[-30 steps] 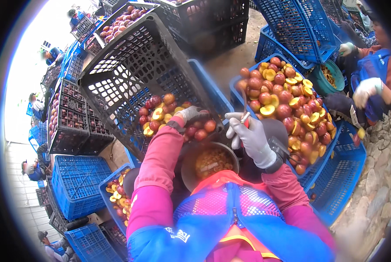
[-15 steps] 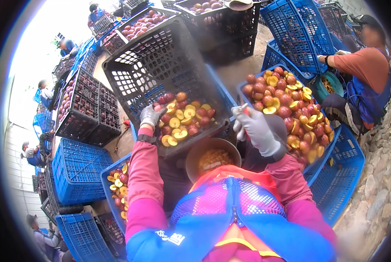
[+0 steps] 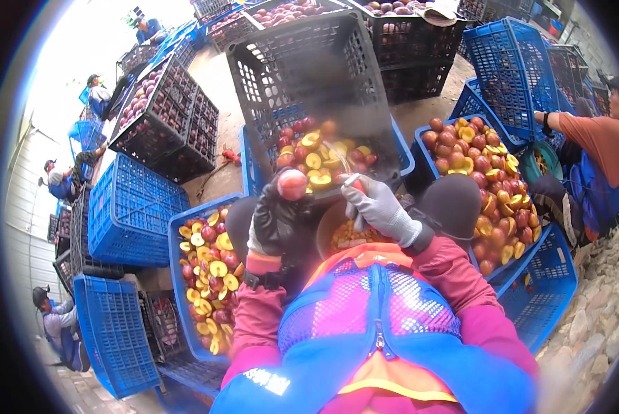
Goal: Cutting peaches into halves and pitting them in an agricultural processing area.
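My left hand (image 3: 275,217), in a glove with a dark palm, is closed around a whole reddish plum (image 3: 293,184) in front of my body. Beside it on the right, my right hand (image 3: 384,209) in a pale grey glove grips a small knife (image 3: 351,182) by its light, reddish handle; its thin blade is blurred. Just beyond both hands, a tilted black crate (image 3: 282,86) holds whole plums and halved plums (image 3: 316,160) with yellow flesh. Between my knees, partly hidden by the right hand, a bowl (image 3: 322,231) contains orange-yellow bits.
Blue crates of whole and halved plums flank me, one left (image 3: 176,276) and one right (image 3: 421,153). A stacked pair of black crates (image 3: 168,138) stands far left, beside an upturned blue crate (image 3: 137,214). At right sits a co-worker (image 3: 603,148) near a green basin (image 3: 536,162).
My left hand has drawn back from the black crate toward me, now with a plum. My right hand has moved in beside it with the knife. The view has shifted.
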Demonstrator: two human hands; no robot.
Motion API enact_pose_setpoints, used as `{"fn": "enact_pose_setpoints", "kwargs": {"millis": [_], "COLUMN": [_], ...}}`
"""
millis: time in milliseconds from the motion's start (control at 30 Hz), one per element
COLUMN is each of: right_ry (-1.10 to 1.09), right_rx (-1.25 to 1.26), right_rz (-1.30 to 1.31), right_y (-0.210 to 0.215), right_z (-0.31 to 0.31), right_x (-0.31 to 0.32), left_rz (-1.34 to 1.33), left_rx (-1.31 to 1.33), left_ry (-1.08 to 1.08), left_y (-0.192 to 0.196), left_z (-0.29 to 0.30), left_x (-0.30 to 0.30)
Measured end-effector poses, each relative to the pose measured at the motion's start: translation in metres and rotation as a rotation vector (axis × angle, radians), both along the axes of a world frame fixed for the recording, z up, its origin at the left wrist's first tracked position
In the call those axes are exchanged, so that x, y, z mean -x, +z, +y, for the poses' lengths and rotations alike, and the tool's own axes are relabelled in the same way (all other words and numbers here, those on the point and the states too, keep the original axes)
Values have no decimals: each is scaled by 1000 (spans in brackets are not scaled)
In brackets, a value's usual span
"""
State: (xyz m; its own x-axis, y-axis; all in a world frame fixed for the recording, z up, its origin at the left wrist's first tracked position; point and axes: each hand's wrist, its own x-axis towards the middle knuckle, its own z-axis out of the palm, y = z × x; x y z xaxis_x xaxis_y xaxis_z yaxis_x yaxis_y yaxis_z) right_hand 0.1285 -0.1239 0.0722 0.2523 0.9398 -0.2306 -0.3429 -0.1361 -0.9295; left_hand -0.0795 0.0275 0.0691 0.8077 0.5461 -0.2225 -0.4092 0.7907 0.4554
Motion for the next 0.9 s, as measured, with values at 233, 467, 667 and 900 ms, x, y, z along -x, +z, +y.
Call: {"fn": "enact_pose_setpoints", "kwargs": {"millis": [233, 467, 667, 900], "right_ry": [18, -260, -164, -78], "right_rx": [-44, -348, -194, -49], "right_rz": [-147, -765, -391, -384], "right_y": [27, -10, 7, 19], "right_z": [-3, 13, 10, 0], "right_x": [31, 52, 56, 52], "left_rz": [31, -101, 47, 6], "left_rx": [-164, -20, -49, 87], "left_ry": [14, -65, -12, 7], "left_y": [-41, -67, -56, -77], "left_z": [-15, -29, -36, -21], "left_x": [3, -8, 2, 13]}}
